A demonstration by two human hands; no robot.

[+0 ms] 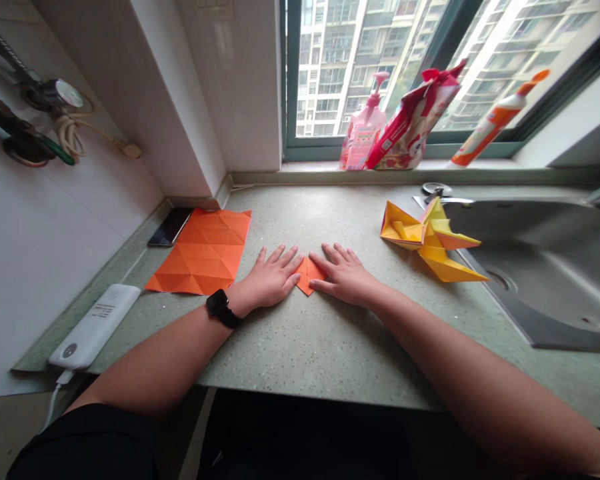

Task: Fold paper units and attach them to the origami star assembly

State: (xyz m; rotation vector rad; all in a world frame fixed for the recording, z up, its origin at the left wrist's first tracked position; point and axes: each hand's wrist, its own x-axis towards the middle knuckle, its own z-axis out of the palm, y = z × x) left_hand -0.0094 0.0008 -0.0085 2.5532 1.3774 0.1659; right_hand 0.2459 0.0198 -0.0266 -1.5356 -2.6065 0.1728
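Note:
A small piece of folded orange paper [307, 277] lies flat on the countertop in front of me, one corner pointing toward me. My left hand [273, 277], with a black watch on its wrist, rests palm down with its fingers spread and the thumb on the paper's left side. My right hand [345, 275] also lies flat, fingers stretched out, covering part of the paper's right side. To the left of my left hand is a larger orange sheet [205, 253] marked with a grid of creases.
A phone [171, 227] lies partly under the creased sheet, and a white power bank [95, 327] with a cable sits near the left edge. Yellow folded paper pieces [437, 243] stand beside the steel sink [555, 333]. A pink pump bottle [364, 130] stands on the windowsill.

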